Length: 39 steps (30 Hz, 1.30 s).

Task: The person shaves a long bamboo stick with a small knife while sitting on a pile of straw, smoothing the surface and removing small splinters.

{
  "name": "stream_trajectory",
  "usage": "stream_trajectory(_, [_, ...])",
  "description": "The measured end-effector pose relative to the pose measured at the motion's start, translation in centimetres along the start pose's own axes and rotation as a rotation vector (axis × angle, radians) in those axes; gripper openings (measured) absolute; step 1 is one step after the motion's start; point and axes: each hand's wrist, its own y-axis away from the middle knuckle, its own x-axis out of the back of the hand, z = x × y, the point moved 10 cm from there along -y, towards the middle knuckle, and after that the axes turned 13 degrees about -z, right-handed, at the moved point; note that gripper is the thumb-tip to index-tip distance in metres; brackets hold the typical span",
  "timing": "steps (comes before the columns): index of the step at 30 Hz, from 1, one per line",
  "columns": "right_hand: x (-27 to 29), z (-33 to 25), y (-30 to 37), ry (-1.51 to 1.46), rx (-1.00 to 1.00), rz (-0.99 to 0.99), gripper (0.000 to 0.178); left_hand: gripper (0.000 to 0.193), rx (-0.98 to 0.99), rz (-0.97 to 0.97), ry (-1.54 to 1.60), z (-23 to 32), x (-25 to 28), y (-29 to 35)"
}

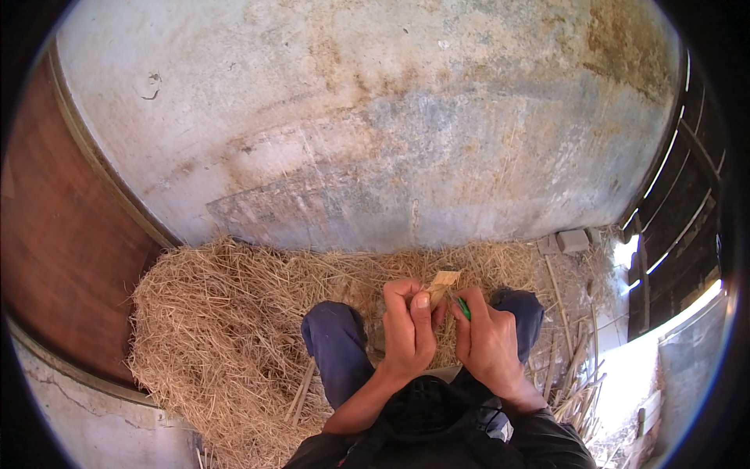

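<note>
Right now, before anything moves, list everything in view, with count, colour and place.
Flat wood-like piece: one, pale tan, in the left hand
Green-handled tool: one, green where it shows, in the right hand
Straw: one spread heap, golden, on the floor
Sticks: several, tan, at right and beside the left leg
Block: at least one, grey, near the wall's right foot
Wall: one, stained whitish grey, ahead
Panel: one, reddish brown, far left
Boards: several, dark, far right
Legs: two, blue trousers, either side of the hands
Sleeves: two, black, lower edge
Hands: two, bare, centre
</note>
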Motion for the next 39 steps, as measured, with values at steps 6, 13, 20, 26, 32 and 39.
stream_trajectory(6, [-1.0,0.8,-0.3,-0.015,0.015,-0.008,0.020,0.020,0.055,0.004,0.049,-1.5,0.2,0.4])
stream_trajectory(13, [-1.3,0.7,-0.7,0.024,0.011,-0.009,0.016,0.023,0.075,0.040,0.034,-1.8,0.7,0.4])
stream_trajectory(20, [-0.7,0.7,-0.6,0.198,0.033,-0.095,0.023,0.017,0.071,0.040,0.059,-2.2,0.8,0.6])
stream_trajectory(26, [-0.6,1.3,-0.8,0.241,0.009,-0.166,0.020,0.017,0.110,0.045,0.076,-2.6,0.7,0.8])
stream_trajectory(32, [-0.2,1.4,-1.0,0.283,0.097,-0.123,0.026,0.018,0.149,0.040,0.160,-3.5,0.5,0.8])
stream_trajectory(39, [0.3,1.4,-1.0,0.288,0.114,-0.121,0.025,0.021,0.205,0.032,0.194,-3.9,0.3,0.7])
